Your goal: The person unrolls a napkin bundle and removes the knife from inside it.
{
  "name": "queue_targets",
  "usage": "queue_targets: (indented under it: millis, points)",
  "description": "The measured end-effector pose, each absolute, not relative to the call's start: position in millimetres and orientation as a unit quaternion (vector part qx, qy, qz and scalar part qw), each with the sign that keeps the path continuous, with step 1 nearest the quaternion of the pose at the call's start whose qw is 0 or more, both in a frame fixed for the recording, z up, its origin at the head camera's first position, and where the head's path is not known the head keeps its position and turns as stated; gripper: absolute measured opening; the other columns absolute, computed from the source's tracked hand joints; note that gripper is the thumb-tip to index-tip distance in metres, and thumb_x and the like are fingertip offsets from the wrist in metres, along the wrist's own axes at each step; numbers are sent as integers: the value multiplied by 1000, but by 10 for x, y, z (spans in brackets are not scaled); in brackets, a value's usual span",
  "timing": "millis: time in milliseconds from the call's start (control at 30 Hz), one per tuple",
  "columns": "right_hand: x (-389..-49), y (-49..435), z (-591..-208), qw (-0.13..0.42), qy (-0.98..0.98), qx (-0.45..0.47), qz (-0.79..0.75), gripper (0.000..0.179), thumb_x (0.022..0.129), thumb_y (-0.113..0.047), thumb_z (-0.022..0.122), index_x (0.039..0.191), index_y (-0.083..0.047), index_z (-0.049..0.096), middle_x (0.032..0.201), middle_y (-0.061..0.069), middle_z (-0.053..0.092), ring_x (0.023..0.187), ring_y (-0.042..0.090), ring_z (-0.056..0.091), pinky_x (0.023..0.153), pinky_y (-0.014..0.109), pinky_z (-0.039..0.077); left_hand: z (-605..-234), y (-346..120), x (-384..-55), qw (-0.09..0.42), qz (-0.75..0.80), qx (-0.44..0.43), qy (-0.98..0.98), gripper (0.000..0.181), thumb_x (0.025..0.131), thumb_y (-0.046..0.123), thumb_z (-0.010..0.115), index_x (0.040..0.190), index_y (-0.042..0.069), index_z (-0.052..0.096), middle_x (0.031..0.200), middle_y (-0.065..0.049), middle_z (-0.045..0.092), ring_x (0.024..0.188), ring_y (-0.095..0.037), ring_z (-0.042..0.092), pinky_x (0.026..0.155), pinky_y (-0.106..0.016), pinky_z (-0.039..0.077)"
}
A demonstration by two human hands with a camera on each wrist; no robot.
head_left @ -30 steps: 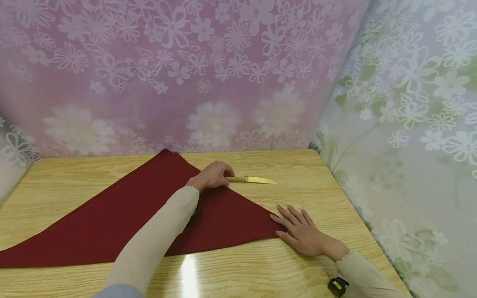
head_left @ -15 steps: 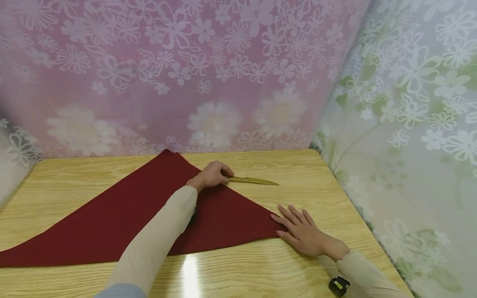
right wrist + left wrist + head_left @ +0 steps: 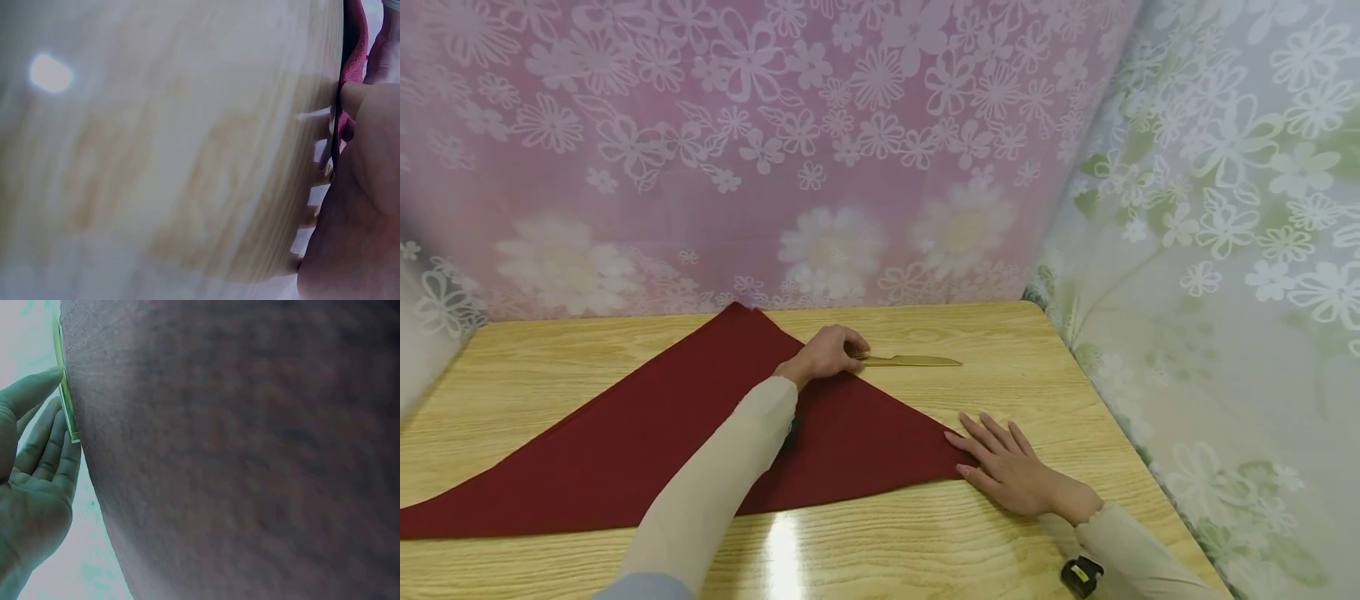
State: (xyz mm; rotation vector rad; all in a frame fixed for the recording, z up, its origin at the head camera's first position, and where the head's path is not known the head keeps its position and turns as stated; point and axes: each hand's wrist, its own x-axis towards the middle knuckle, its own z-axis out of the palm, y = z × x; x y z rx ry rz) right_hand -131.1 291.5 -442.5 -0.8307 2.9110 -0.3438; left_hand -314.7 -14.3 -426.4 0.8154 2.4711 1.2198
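My left hand (image 3: 829,352) pinches the handle of a gold-coloured knife (image 3: 917,361) at the upper right edge of a dark red cloth (image 3: 700,425). The blade points to the right, over the table. In the left wrist view, thumb and fingers of the left hand (image 3: 37,462) hold the knife's handle (image 3: 67,406) beside the cloth (image 3: 237,456). Folded into a triangle, the cloth lies spread on the table. My right hand (image 3: 1007,475) rests with spread fingers on its right corner. The right wrist view shows this hand (image 3: 369,169) low over the table beside the red cloth (image 3: 354,56).
A light wood-grain table (image 3: 880,550) carries everything. Behind it hangs a pink flowered curtain (image 3: 850,167), and a pale flowered one (image 3: 1225,250) borders the right side. A small black device (image 3: 1081,577) sits at the right wrist.
The knife has turned slightly in my left hand: its blade tilted and dipped toward me, then came back level, and it now looks darker and narrower. The right hand and cloth stay put.
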Motion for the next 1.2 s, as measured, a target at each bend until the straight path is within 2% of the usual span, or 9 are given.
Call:
queue_targets:
  millis: [267, 467, 733, 1200]
  points:
    - [-1319, 2930, -4434, 74, 957, -262, -99, 51, 95, -45, 30, 141, -27, 24, 147, 2, 10, 132, 30, 5, 97, 59, 2, -4222, -309, -3044, 90, 371, 292, 877, 31, 86, 18, 60, 115, 10, 59, 111, -1, 56, 103, -17, 51, 84, -34, 44]
    - [-1324, 2940, -4436, 54, 955, -268, -113, 49, 94, -43, 34, 140, -26, 28, 147, 4, 14, 131, 32, 9, 96, 60, 4, -4152, -612, -2913, 57, 335, 289, 895, 31, 88, 15, 56, 118, 11, 57, 117, 1, 52, 107, -18, 50, 86, -35, 42]
    - [-1327, 2907, -4419, 43, 953, -272, -129, 49, 93, -41, 39, 139, -26, 32, 146, 4, 17, 131, 33, 12, 96, 61, 5, -3993, -1036, -2684, 23, 242, 302, 922, 34, 86, 20, 58, 119, 12, 56, 118, -2, 52, 112, -19, 45, 92, -39, 37]
    - [-1326, 2899, -4387, 33, 952, -278, -127, 48, 93, -40, 41, 138, -26, 33, 145, 4, 21, 130, 34, 15, 95, 61, 9, -3870, -1580, -2323, -32, 164, 284, 944, 40, 84, 24, 60, 122, 13, 54, 119, -6, 49, 106, -23, 47, 87, -42, 40]
